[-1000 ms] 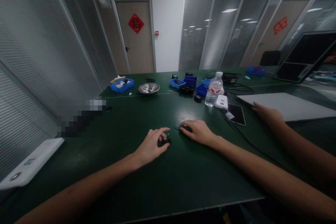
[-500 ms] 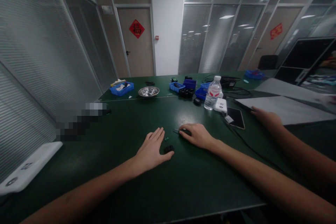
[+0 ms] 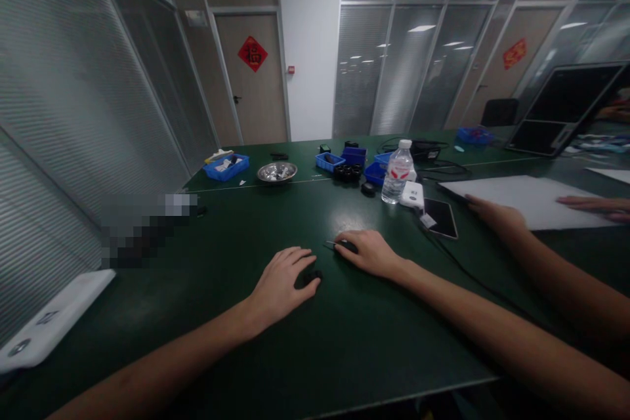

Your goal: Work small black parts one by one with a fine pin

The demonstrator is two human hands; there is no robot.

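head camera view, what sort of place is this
Most likely an office or meeting room doubling as a workspace: glass partitions with blinds stand around a large green table, which carries blue trays.

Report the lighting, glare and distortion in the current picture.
Head view: dim overall, with a pale glare patch on the green table just beyond the right hand; head view: ceiling lights reflected in the glass partition; head view: wide-angle stretch toward the edges; head view: the black part at the left hand is too dark to show detail.
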